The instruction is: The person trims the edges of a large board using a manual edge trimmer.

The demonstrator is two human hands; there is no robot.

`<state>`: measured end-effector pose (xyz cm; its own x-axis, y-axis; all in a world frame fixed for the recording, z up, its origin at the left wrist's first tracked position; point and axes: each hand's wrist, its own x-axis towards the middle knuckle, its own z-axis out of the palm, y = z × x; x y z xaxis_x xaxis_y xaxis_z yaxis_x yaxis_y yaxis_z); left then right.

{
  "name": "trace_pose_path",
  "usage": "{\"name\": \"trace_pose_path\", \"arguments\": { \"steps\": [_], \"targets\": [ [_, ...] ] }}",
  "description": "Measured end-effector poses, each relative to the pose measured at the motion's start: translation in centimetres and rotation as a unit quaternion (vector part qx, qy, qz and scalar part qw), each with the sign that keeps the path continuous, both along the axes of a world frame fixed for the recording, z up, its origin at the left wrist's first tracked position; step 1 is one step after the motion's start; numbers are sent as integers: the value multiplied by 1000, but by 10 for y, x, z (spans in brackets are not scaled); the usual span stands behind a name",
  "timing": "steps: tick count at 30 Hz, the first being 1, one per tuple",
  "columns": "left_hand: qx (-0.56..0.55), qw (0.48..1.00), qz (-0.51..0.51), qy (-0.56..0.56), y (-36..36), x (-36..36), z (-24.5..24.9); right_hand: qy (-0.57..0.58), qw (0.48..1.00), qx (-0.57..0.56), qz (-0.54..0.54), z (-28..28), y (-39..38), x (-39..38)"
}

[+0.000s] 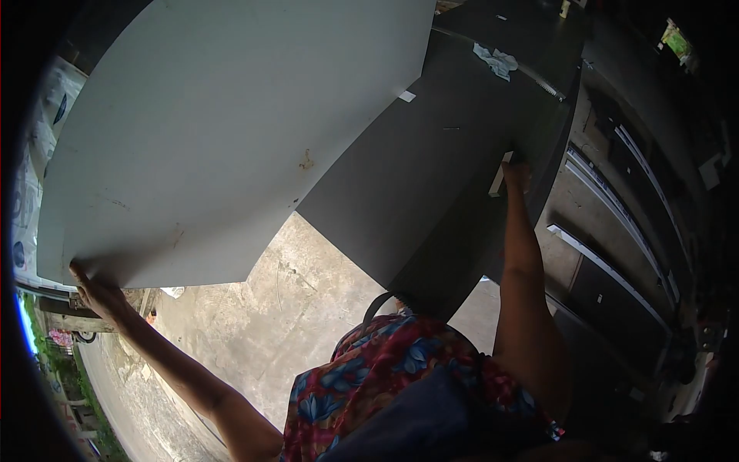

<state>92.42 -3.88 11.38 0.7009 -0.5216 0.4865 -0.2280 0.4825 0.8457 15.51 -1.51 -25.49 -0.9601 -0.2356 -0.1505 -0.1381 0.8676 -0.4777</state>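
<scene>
My left hand [96,292] grips the lower left edge of a large pale grey sheet [231,138], which is raised and slightly bent. A brown mark shows on the sheet's surface. On the right, my right hand [517,177] is closed on a short pale block [501,174], over a dark grey panel [400,169]. The panel lies beneath and to the right of the pale sheet. A small white piece [406,96] sits where the sheet's edge meets the panel.
A crumpled pale cloth [496,61] lies on the dark surface at the top. Long metal strips [616,204] and dark panels lie at the right. Concrete floor [262,331] shows below. Plastic-wrapped material [31,185] stands at the far left.
</scene>
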Motion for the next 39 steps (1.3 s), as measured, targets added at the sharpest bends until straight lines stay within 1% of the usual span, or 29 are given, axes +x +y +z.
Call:
{"name": "trace_pose_path", "arguments": {
  "steps": [1,2,3,5,7,9,10,11,12,13,14,15,16,18,20,21,22,24,25,27,28,29,30,31,34,35,37,39],
  "targets": [
    [0,1000,14,3,3,-5,2,10,999,-27,15,-8,0,-6],
    [-10,1000,-8,6,-1,2,-1,18,999,-45,24,-12,0,-8],
    [-20,999,-13,38,-1,0,-2,26,997,-62,34,-15,0,-9],
    [-36,997,-56,30,-6,17,-9,31,997,-65,40,-15,-2,-4],
    [-56,995,-78,14,-4,12,-10,34,996,-71,42,-14,-4,-2],
    [-53,994,-97,7,-4,22,-15,42,995,-85,40,-19,-4,0],
    [-56,993,-101,4,-2,18,-15,-3,983,-182,8,-29,-4,-4],
    [-59,993,-106,1,-2,16,-14,-49,959,-277,-25,-40,-6,-6],
    [-61,992,-112,6,-3,17,-15,-95,923,-369,-57,-48,-11,-10],
    [-55,992,-114,6,-4,19,-15,-217,847,-480,-75,-49,-17,-14],
    [-47,992,-117,6,-5,21,-16,-332,743,-575,-90,-51,-21,-18],
    [-38,992,-120,6,-5,22,-16,-435,615,-649,-102,-50,-22,-21],
    [-43,992,-116,8,-5,18,-15,-453,584,-670,-70,-37,-24,-15],
    [-54,992,-110,13,-3,4,-12,-482,518,-706,-6,17,-29,15],
    [-39,995,-85,23,-2,0,-10,-467,493,-734,-5,72,-36,47],
    [-31,996,-73,27,-1,-2,-10,-462,487,-741,30,104,-36,68],
    [-38,996,-83,25,-1,-3,-10,-456,480,-746,64,129,-38,83],
    [-54,993,-102,18,-2,-5,-9,-468,463,-729,185,155,-54,87],
    [-51,993,-102,19,-1,-6,-9,-426,504,-721,212,174,-60,95],
    [-46,994,-98,21,0,-6,-9,-407,523,-699,269,207,-81,101],
    [-52,993,-109,16,-1,-4,-10,-355,572,-684,281,234,-84,115],
    [-57,991,-118,11,-3,0,-12,-257,643,-660,293,260,-86,129],
    [-62,990,-127,6,-3,3,-13,-222,665,-643,308,279,-91,137],
    [-58,990,-126,7,-2,3,-13,-193,659,-652,322,293,-104,142],
    [-50,991,-124,6,-1,1,-12,-120,682,-638,337,347,-119,167],
    [-53,991,-121,4,0,-1,-12,-120,680,-639,339,361,-125,171],
    [-55,992,-115,0,3,-5,-12,-129,656,-658,346,389,-123,184],
    [-51,993,-106,-5,6,-7,-12,-125,648,-656,367,405,-130,186]
  ]
}}
